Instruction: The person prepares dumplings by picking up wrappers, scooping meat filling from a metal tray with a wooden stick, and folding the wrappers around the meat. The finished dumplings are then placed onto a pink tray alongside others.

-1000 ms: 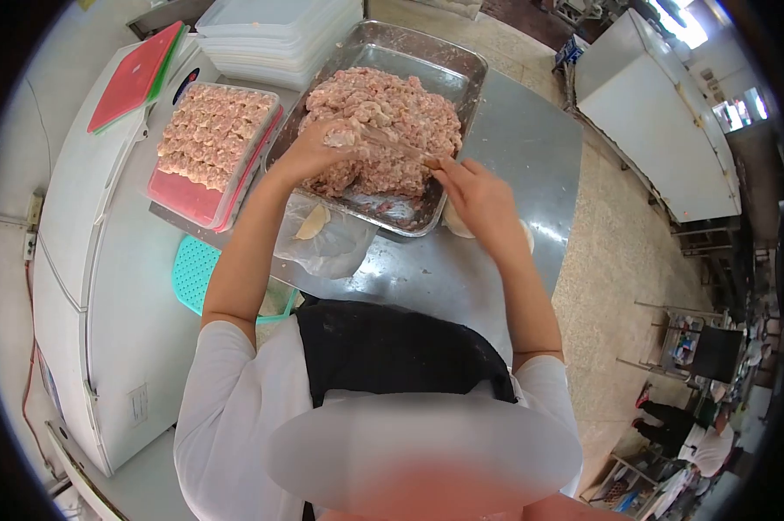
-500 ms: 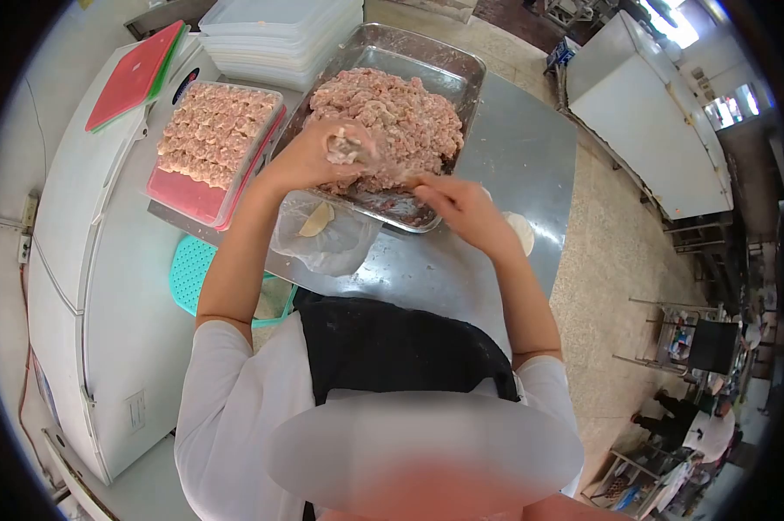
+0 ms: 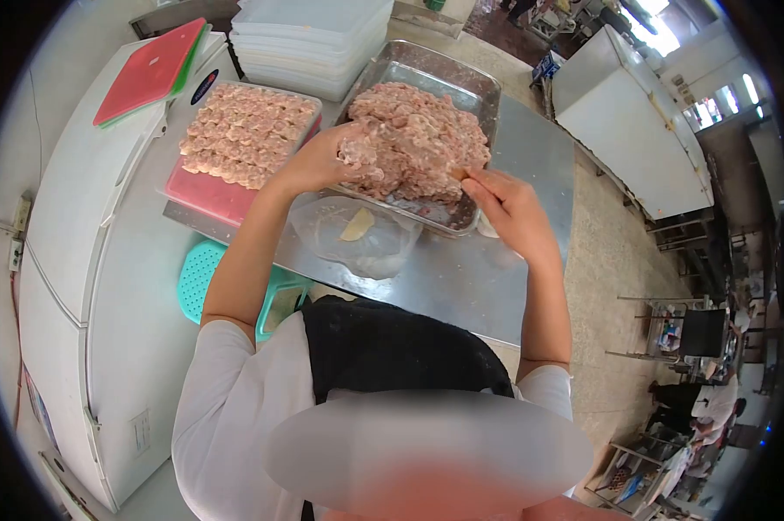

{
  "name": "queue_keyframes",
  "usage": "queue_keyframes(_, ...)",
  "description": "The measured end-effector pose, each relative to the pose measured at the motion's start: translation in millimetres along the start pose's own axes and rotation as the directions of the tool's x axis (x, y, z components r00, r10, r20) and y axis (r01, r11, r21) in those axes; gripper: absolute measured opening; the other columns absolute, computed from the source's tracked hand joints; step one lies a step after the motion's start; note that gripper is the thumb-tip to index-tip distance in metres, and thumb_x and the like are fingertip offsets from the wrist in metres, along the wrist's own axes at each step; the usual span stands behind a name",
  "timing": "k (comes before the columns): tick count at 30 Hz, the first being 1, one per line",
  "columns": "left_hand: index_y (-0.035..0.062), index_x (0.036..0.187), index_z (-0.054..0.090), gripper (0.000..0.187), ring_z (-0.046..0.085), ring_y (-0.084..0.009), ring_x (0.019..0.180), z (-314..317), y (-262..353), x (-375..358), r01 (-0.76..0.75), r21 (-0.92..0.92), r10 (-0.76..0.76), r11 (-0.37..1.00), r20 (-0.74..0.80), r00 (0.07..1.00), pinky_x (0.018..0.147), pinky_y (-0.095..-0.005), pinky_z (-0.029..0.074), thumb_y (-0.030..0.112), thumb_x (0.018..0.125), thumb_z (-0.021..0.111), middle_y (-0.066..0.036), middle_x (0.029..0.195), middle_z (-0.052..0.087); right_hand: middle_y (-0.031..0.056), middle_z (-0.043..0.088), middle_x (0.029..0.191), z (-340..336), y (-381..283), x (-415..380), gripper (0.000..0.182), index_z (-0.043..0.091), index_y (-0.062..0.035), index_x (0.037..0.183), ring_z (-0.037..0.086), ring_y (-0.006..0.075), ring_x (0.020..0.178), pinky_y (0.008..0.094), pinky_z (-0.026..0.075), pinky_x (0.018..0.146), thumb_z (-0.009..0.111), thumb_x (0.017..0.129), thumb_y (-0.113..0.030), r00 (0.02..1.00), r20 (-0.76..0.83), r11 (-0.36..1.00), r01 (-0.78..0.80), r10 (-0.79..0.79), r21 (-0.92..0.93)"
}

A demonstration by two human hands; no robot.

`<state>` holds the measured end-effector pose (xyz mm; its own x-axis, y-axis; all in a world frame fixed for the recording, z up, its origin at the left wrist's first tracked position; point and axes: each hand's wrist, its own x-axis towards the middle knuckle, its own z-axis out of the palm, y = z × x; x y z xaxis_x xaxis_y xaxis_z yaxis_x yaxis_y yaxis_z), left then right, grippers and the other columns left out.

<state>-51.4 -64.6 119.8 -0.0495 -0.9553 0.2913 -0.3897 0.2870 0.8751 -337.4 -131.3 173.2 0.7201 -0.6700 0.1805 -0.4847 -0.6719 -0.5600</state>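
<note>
A large mound of minced meat point(image 3: 426, 130) fills much of a deep metal tray point(image 3: 489, 95). My left hand point(image 3: 344, 158) is at the mound's near left side, its fingers curled round a sticky lump of minced meat. At the mound's near right side, my right hand point(image 3: 509, 204) pinches a small wooden stick point(image 3: 459, 174), whose tip meets the meat. Just below the tray lies a clear plastic bag point(image 3: 383, 247) with a pale, thin wrapper point(image 3: 358, 224) on it. A white round piece point(image 3: 487, 226), partly hidden, sits by the tray's right corner.
Left of the tray, rows of small meat lumps point(image 3: 248, 130) sit on a red-based plastic container point(image 3: 205, 193). Stacked translucent boxes point(image 3: 314, 43) stand behind. Red and green lids point(image 3: 148, 74) rest on a white freezer point(image 3: 114, 260). A turquoise basket point(image 3: 202, 276) is below the metal table point(image 3: 461, 278).
The view has shifted, so the table's things appear farther right. My left fingers have turned in against the meat, and the right hand still pinches the stick at the mound's near edge.
</note>
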Motion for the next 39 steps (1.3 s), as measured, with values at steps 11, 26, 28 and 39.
queue_keyframes(11,0.0080,0.113,0.062,0.050,0.059,-0.0209,0.097,-146.3,-64.2,-81.8,0.164,0.093,-0.152,0.982,-0.122,0.981,0.087,-0.0318,0.045,0.030,0.072,0.079,-0.011,0.104,0.064,0.0037,0.061,0.076,96.6,-43.7,30.3,0.030,0.063,-0.0002,0.115,0.054,0.0106,0.064,0.0241,0.041,0.058,0.058,0.094,-0.021,0.989,-0.032,0.931,-0.128,0.147,0.343)
queue_keyframes(26,0.0069,0.124,0.046,0.051,0.063,-0.0370,0.088,-261.5,-187.8,-160.7,0.508,0.736,-0.189,0.449,-0.477,0.858,0.076,-0.0456,0.051,0.017,0.078,0.066,-0.019,0.092,0.065,-0.0052,0.046,0.063,169.4,-89.1,0.7,0.031,0.061,-0.0027,0.117,0.035,0.0017,0.046,0.0164,0.024,0.040,0.052,0.098,-0.024,0.847,0.029,0.595,-0.397,0.531,0.699)
queue_keyframes(28,0.0071,0.122,0.047,0.051,0.062,-0.0386,0.092,-264.8,-190.6,-158.9,0.479,0.632,-0.232,0.609,-0.436,0.870,0.077,-0.0456,0.051,0.013,0.076,0.067,-0.021,0.102,0.061,-0.0052,0.046,0.063,172.7,-97.6,6.4,0.031,0.061,-0.0018,0.118,0.034,0.0018,0.046,0.0164,0.024,0.040,0.052,0.098,-0.024,0.842,0.003,0.607,-0.392,0.540,0.691)
queue_keyframes(39,0.0099,0.109,0.060,0.045,0.047,-0.0313,0.116,-296.3,-204.9,-170.3,0.317,0.821,-0.019,0.474,-0.351,0.936,0.093,-0.0445,0.044,0.012,0.067,0.076,-0.014,0.130,0.046,-0.0053,0.044,0.062,179.7,-121.5,4.8,0.031,0.061,-0.0012,0.118,0.034,0.0017,0.046,0.0170,0.024,0.040,0.052,0.098,-0.023,0.818,-0.010,0.606,-0.419,0.575,0.676)
